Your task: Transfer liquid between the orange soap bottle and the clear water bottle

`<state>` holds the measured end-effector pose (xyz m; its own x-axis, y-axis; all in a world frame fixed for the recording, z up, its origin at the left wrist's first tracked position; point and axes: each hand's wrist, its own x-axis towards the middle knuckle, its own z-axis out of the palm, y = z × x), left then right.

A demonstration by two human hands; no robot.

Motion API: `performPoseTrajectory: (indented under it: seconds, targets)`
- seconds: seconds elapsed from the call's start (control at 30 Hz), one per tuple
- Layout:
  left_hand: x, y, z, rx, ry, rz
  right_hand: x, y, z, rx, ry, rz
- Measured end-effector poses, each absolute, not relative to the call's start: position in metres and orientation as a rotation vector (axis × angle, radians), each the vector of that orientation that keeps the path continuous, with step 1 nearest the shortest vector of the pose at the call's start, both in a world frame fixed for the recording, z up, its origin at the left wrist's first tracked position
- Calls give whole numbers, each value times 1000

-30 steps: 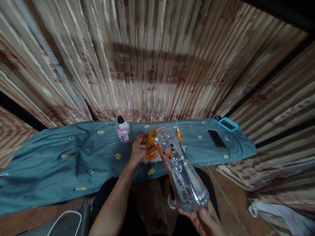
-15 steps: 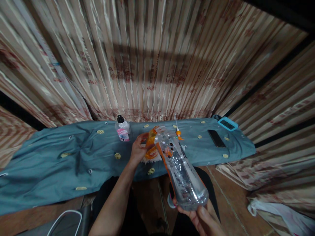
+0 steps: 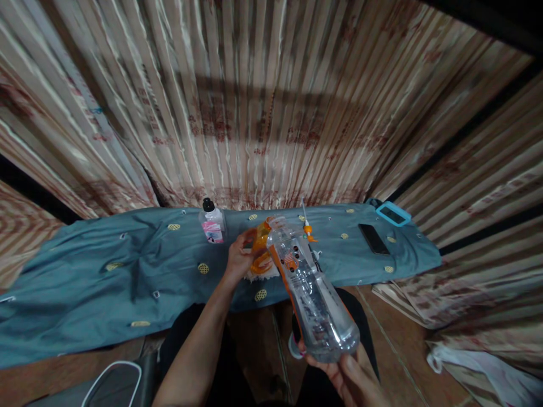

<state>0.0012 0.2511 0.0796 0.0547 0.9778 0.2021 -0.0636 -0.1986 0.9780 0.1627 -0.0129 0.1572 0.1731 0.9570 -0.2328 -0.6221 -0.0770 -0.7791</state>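
The right hand point(image 3: 352, 379) cups the base of a clear water bottle point(image 3: 311, 294), tilted away with its neck up. The left hand point(image 3: 238, 257), fingers closed, grips the orange cap point(image 3: 259, 249) at that neck, arm extended forward. The cap looks mid-turn; next calls for steady twisting against the braced base.
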Motion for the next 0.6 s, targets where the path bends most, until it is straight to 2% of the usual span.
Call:
performPoseTrajectory:
  seconds: [0.6]
  targets:
    - [3,250,81,1349,1026,1355,164,-14,155,-926,-451,1380]
